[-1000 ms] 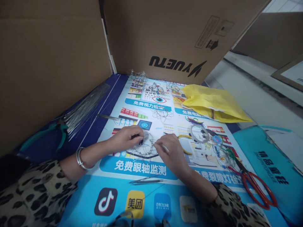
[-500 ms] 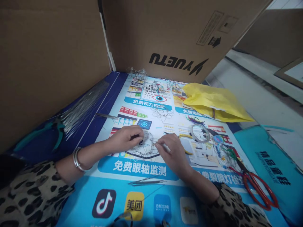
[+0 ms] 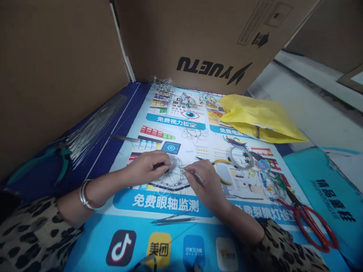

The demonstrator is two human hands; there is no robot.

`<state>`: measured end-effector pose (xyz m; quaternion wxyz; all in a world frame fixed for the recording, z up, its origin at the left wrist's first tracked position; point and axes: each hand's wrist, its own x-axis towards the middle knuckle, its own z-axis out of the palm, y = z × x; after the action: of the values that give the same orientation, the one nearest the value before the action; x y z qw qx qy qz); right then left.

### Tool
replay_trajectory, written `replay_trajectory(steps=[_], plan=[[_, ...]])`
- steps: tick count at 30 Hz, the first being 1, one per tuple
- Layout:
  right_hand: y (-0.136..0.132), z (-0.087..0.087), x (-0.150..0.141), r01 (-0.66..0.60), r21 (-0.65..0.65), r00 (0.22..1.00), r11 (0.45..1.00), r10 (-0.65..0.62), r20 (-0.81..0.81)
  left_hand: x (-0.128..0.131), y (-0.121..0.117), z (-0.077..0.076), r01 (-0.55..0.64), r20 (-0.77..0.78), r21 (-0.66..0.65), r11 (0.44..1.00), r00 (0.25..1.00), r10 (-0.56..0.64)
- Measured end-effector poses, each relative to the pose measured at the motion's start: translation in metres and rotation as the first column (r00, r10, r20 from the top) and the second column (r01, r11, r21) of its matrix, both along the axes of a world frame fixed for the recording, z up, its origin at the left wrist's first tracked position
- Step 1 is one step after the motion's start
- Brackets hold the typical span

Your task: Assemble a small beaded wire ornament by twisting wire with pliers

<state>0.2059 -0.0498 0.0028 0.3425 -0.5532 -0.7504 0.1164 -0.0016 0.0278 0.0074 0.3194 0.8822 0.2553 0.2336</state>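
A looped wire piece with small beads (image 3: pixel 171 184) lies on the printed sheet between my two hands. My left hand (image 3: pixel 150 165), with a silver bangle on its wrist, pinches at the left side of the wire, its fingers closed. From the right, my right hand (image 3: pixel 204 182) pinches the wire's right edge between thumb and forefinger. The wire is too thin to trace exactly inside the fingers. Just below the hands are several short wire lengths (image 3: pixel 174 219). Another wire flower shape (image 3: pixel 194 132) rests farther up the sheet.
Cardboard walls (image 3: pixel 204 34) rise at the back and left. Teal-handled pliers (image 3: pixel 61 162) and a wire bundle (image 3: pixel 95 128) lie left. Rightward are red scissors (image 3: pixel 314 226), a tape roll (image 3: pixel 241 158), yellow-handled pliers (image 3: pixel 224 162), a yellow bag (image 3: pixel 261 117) and a teal bag (image 3: pixel 320 185).
The camera view has shifted slightly. Both hands keep their pinch at the wire piece, with the fingertips of the two hands a little closer together.
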Motion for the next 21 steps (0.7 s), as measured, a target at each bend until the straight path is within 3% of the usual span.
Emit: replay_trajectory(steps=[5, 11, 21], plan=[[0.0007, 0.0004, -0.0027, -0.02, -0.015, 0.999, 1.0, 0.019, -0.028, 0.0007, -0.0018, -0.0007, 0.026, 0.002, 0.019, 0.999, 1.0, -0.026], [-0.0004, 0.0004, -0.0015, 0.122, -0.094, 0.991, 0.988, -0.127, -0.052, 0.0022, -0.0044, -0.0016, 0.039, -0.01, 0.059, 0.998, 0.999, -0.038], [0.0009, -0.0004, -0.0011, -0.005, 0.012, 1.0, 1.0, 0.005, -0.023, 0.0047, -0.0051, -0.0016, 0.07, -0.032, 0.095, 0.993, 0.997, -0.067]])
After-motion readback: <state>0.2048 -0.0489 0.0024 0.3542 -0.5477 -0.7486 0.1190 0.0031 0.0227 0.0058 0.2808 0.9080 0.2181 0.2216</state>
